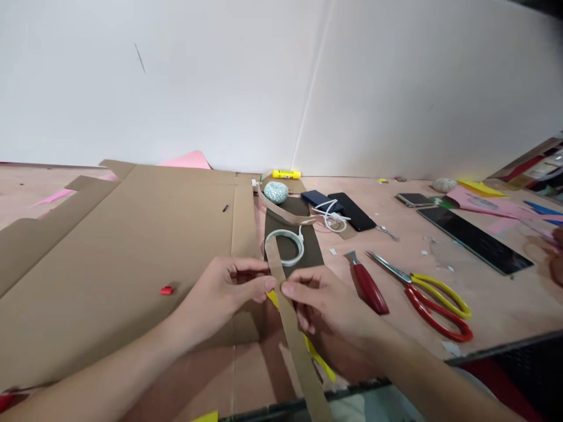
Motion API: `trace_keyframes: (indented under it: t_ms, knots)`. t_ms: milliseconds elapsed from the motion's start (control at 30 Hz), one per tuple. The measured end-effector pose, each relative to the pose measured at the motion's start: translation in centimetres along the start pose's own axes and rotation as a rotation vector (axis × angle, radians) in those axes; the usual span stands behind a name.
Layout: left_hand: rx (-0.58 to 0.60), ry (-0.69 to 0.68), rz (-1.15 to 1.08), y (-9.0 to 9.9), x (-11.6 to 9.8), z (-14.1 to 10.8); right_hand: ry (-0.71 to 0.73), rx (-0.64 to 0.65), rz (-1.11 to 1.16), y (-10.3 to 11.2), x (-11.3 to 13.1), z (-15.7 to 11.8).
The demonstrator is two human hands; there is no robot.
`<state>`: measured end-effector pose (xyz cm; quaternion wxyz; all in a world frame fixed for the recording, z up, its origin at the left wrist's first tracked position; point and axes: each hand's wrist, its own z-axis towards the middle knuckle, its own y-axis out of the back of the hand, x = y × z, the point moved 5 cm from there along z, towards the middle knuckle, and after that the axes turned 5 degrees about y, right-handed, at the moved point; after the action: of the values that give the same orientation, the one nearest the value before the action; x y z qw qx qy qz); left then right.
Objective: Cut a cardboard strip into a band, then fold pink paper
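Observation:
A long, narrow brown cardboard strip (292, 331) runs from the table's near edge up between my hands. On its left edge, my left hand (231, 287) pinches it between thumb and fingers. My right hand (323, 296) grips the opposite edge at nearly the same height, fingers curled beneath. The strip's far end overlaps a white roll of tape (301, 249) that lies on a dark panel (314, 258). Under the strip, partly hidden by my right hand, a yellow piece (324, 360) shows.
A flattened cardboard box (176, 234) covers the left side. On the right lie a red-handled cutting tool (372, 290), scissors (433, 293) with red and yellow handles, and phones (475, 240). A speckled stone (275, 192) and glue stick (286, 174) sit by the white wall (197, 82).

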<state>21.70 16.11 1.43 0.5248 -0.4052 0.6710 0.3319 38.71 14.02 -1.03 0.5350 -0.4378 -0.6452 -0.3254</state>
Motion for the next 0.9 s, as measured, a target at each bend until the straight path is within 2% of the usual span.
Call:
trace_keyframes:
  t_ms: [133, 233, 267, 333, 367, 400, 467, 500, 567, 667, 733, 800, 900]
  knots:
    - [-0.002, 0.01, -0.012, -0.4, 0.1, 0.1, 0.092, -0.075, -0.099, 1.0, 0.6, -0.5]
    - [-0.156, -0.03, -0.033, 0.8, -0.2, 0.2, 0.265, -0.191, -0.279, 1.8, 0.6, -3.4]
    - [-0.228, -0.045, -0.039, 1.5, -0.2, 0.1, 0.367, -0.176, -0.355, 1.8, 0.5, -4.6]
    - [-0.354, -0.055, -0.038, 2.8, -0.1, 0.2, 0.747, -0.002, -0.744, 0.3, 0.4, -7.2]
    - [-0.395, -0.048, -0.03, 3.4, 0.0, 0.2, 0.93, 0.065, -0.852, -0.4, 0.1, -8.3]
    - [-0.422, -0.035, -0.014, 3.8, 0.1, 0.3, 1.051, 0.103, -0.909, -0.7, -0.3, -9.1]
    - [-0.451, -0.006, 0.031, 4.3, 0.4, 0.4, 1.13, 0.218, -0.853, -1.1, -0.9, -9.6]
    - [-0.463, 0.002, 0.062, 4.4, 0.4, 0.4, 1.095, 0.237, -0.75, -0.9, -0.9, -9.3]
    - [-0.485, -0.002, 0.138, 4.6, 0.2, 0.3, 0.916, 0.154, -0.426, 0.1, -0.9, -8.2]
    - [-0.508, -0.064, 0.274, 4.6, -0.6, -0.2, 0.584, -0.193, 0.143, 2.2, -1.5, -6.4]
    - [-0.511, -0.121, 0.338, 4.4, -1.1, -0.5, 0.468, -0.395, 0.368, 2.8, -1.7, -5.6]
    - [-0.498, -0.167, 0.354, 4.1, -1.3, -0.6, 0.407, -0.548, 0.398, 3.0, -1.5, -5.0]
    - [-0.462, -0.207, 0.315, 3.5, -1.2, -0.4, 0.385, -0.667, 0.205, 3.2, -0.6, -4.5]
